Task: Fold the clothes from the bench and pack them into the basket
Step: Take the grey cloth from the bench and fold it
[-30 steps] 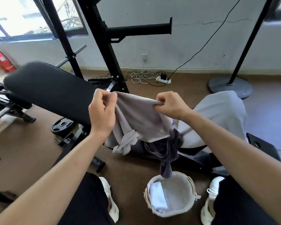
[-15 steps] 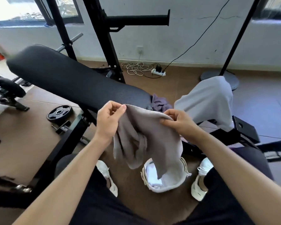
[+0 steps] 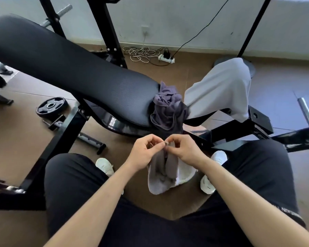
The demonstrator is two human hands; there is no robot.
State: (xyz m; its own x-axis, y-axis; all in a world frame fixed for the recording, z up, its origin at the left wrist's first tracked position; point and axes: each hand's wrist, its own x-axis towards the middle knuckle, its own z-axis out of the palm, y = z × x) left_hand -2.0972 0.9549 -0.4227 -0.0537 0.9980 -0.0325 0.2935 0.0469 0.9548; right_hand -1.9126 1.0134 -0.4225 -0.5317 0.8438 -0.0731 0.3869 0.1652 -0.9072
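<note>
Low in the middle of the frame, the left hand [image 3: 143, 152] and right hand [image 3: 184, 150] meet, both pinching the top edge of a grey cloth [image 3: 165, 168] that hangs over the basket [image 3: 185, 177]. It looks light, limp and floppy; gripping the corners should keep the fold.

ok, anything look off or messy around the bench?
Yes: a purple garment sits bunched up, unfolded, at the bench pad's end, partly hanging off. A weight plate lies loose on the floor.
</note>
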